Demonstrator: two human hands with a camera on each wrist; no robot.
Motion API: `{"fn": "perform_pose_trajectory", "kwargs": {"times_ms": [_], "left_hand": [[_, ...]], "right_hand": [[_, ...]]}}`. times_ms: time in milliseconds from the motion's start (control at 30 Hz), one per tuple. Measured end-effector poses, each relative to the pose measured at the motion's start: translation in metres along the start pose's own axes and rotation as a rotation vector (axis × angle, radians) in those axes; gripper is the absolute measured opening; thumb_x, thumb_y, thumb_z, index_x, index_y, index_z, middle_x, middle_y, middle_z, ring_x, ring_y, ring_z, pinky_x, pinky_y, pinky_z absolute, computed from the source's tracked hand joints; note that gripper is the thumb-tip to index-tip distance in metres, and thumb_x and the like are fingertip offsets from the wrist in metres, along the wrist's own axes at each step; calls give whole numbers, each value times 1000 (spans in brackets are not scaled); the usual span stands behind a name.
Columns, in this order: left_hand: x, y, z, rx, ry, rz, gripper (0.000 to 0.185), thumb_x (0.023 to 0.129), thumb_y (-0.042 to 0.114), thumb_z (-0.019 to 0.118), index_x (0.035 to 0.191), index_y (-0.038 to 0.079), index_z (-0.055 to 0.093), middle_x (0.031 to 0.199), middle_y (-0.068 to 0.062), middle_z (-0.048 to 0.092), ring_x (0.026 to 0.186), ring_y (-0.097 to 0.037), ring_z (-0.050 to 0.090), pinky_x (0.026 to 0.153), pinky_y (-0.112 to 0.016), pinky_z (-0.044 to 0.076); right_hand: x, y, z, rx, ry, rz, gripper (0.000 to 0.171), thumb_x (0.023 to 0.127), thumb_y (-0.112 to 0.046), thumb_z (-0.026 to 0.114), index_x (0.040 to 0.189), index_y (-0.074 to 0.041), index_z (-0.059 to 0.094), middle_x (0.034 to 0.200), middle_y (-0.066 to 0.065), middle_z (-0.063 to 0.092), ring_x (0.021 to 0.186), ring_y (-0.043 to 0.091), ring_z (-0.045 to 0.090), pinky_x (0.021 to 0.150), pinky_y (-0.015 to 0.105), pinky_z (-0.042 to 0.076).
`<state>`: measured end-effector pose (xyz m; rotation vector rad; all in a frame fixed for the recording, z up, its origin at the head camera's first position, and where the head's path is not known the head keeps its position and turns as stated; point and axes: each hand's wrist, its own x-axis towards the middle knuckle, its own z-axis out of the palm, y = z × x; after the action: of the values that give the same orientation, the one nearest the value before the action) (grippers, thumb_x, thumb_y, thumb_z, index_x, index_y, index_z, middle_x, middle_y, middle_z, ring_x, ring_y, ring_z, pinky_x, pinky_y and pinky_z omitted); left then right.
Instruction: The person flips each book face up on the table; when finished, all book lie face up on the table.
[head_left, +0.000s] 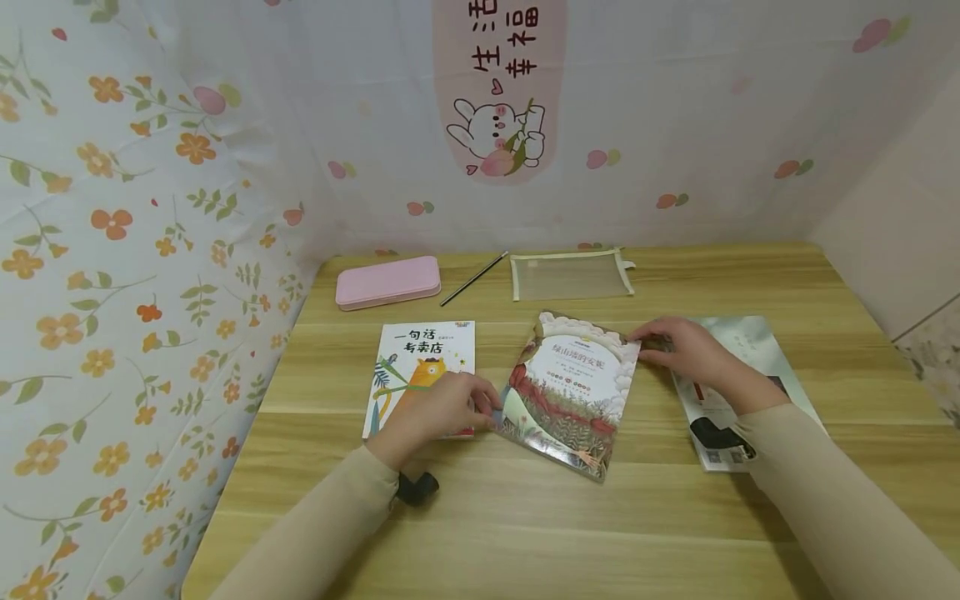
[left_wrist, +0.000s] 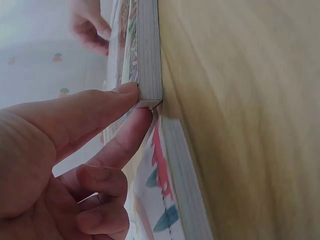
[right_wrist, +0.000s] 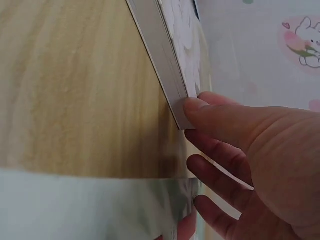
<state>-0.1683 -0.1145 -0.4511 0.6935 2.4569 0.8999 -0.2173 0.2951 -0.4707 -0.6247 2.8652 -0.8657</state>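
Note:
A picture book with a red, white and green illustrated cover (head_left: 572,387) lies turned at an angle in the middle of the table. At its lower-left corner, my left hand (head_left: 442,407) pinches it between thumb and index finger; the left wrist view shows the thumb on the cover side of the thick page block (left_wrist: 150,55). My right hand (head_left: 693,358) pinches the opposite, upper-right corner, thumb (right_wrist: 215,117) at the page edge. Partly under my left hand and forearm is a white book with an orange cartoon animal (head_left: 423,358). Beneath my right wrist lies a pale green book (head_left: 757,350).
Along the back of the wooden table (head_left: 540,533) sit a pink pencil case (head_left: 387,282), a dark pencil (head_left: 474,279) and a see-through zip pouch (head_left: 572,277). Printed cloth (head_left: 645,108) hangs behind the table and down its left side.

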Motion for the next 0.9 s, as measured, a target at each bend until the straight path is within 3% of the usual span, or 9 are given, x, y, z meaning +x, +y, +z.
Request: {"fn": "perform_pose_trajectory", "kwargs": {"times_ms": [300, 567, 900], "left_hand": [[-6, 7, 16, 0, 10, 13, 17, 84, 19, 87, 98, 19, 78, 77, 9, 74, 72, -5, 65, 66, -23, 50], [-10, 10, 23, -22, -2, 32, 16, 85, 16, 86, 98, 18, 78, 78, 10, 75, 73, 0, 65, 70, -22, 51], [-13, 14, 29, 25, 7, 59, 16, 84, 19, 87, 96, 21, 77, 77, 14, 74, 76, 2, 63, 75, -22, 48]], "right_hand": [[16, -5, 0, 24, -12, 15, 28, 95, -4, 72, 123, -4, 74, 122, 19, 72, 119, 42, 63, 103, 61, 47], [29, -4, 3, 53, -29, 49, 26, 99, -8, 68, 125, -8, 73, 125, 17, 71, 123, 41, 61, 105, 61, 46], [43, 1, 6, 70, -30, -4, 25, 99, -6, 67, 124, -9, 73, 126, 16, 71, 126, 40, 60, 108, 61, 44]]}}
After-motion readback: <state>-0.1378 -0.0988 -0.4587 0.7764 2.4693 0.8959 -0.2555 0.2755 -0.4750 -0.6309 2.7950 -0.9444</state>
